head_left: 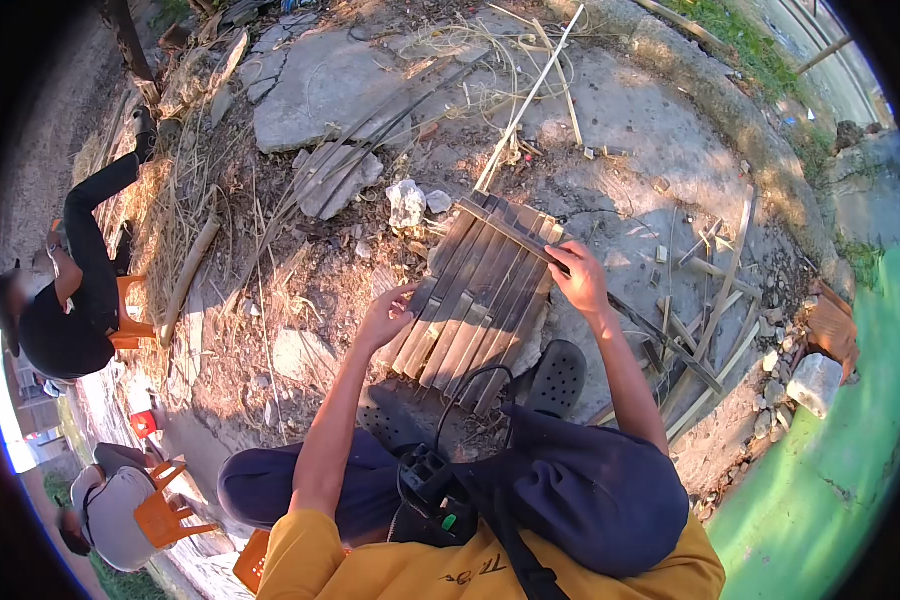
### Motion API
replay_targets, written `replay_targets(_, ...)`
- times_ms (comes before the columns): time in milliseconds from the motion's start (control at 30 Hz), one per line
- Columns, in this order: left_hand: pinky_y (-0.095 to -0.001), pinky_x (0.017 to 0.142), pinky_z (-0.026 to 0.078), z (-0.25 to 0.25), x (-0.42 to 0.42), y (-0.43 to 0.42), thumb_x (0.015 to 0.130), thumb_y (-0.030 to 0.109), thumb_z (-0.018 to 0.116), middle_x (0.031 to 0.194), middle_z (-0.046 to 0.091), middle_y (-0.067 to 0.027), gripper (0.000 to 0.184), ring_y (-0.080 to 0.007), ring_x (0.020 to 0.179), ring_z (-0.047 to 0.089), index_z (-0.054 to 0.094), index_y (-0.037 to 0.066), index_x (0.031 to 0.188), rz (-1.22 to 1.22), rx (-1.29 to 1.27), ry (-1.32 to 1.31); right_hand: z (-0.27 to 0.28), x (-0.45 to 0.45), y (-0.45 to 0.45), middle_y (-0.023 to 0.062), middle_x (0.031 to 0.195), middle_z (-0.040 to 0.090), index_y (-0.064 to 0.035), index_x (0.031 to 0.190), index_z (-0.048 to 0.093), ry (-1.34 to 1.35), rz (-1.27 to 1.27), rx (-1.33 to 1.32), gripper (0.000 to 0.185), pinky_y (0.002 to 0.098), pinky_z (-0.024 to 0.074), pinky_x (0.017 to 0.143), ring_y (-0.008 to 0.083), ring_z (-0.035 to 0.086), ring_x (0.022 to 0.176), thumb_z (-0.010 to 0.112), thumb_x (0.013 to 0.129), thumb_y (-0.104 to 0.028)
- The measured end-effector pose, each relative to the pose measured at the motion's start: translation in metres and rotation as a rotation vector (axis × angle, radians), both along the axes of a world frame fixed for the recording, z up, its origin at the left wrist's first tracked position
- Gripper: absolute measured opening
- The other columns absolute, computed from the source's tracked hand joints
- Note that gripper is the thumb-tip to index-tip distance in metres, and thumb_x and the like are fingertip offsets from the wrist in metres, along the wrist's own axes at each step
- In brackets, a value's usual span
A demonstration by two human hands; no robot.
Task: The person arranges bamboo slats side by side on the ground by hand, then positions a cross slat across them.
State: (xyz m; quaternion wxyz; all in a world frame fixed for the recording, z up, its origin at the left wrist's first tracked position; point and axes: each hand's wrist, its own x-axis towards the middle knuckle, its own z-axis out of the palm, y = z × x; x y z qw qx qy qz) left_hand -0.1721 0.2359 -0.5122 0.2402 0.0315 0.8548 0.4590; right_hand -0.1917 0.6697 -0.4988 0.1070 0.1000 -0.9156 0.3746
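Observation:
Several dark wooden slats (pixel 470 310) lie side by side in front of my feet, like a panel. A narrower wooden strip (pixel 507 231) lies crosswise over their far ends. My right hand (pixel 582 280) is closed on the right end of this strip, thumb and fingers around it. By the left edge of the slats is my left hand (pixel 384 318), its fingers apart and nothing visible in them. Short wood pieces (pixel 452 304) lie across the middle of the slats.
Loose wooden sticks (pixel 715 290) are piled on the right. Long pale strips (pixel 530 95) reach away beyond the slats. Broken concrete slabs (pixel 315 85) and a white stone (pixel 407 203) lie ahead. Two people sit at the left on orange stools (pixel 165 508). Green-painted ground (pixel 820 490) borders the right.

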Motion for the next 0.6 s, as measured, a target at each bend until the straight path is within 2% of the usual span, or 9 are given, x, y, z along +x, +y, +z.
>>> replay_targets(333, -0.0355, 0.083, 0.056, -0.002, 0.005, 0.004, 0.084, 0.015, 0.073, 0.102, 0.068, -0.0071, 0.061, -0.0162, 0.083, 0.063, 0.063, 0.02, 0.144, 0.014, -0.018, 0.025, 0.004, 0.001, -0.005, 0.01, 0.102, 0.069, -0.0107, 0.115, 0.076, -0.003, -0.029, -0.04, 0.032, 0.0414, 0.0563, 0.079, 0.0321, 0.069, 0.092, 0.08, 0.084, -0.01)
replay_targets(533, -0.0359, 0.083, 0.054, 0.01, 0.007, 0.014, 0.088, 0.023, 0.077, 0.104, 0.067, -0.0078, 0.061, -0.0164, 0.086, 0.061, 0.059, 0.017, 0.146, 0.036, -0.062, 0.013, 0.011, -0.002, -0.008, 0.0115, 0.112, 0.067, -0.0111, 0.125, 0.07, 0.062, -0.059, 0.003, 0.039, 0.046, 0.0508, 0.093, 0.0346, 0.065, 0.107, 0.079, 0.088, -0.017)
replay_targets(600, -0.0371, 0.084, 0.054, 0.013, 0.008, 0.021, 0.091, 0.03, 0.077, 0.105, 0.067, -0.0107, 0.059, -0.0198, 0.088, 0.062, 0.058, 0.011, 0.143, 0.076, -0.143, 0.022, 0.012, -0.01, -0.008, 0.0124, 0.119, 0.066, -0.0115, 0.131, 0.067, -0.001, -0.119, 0.036, 0.042, 0.0479, 0.0478, 0.099, 0.0359, 0.063, 0.114, 0.076, 0.091, -0.024)
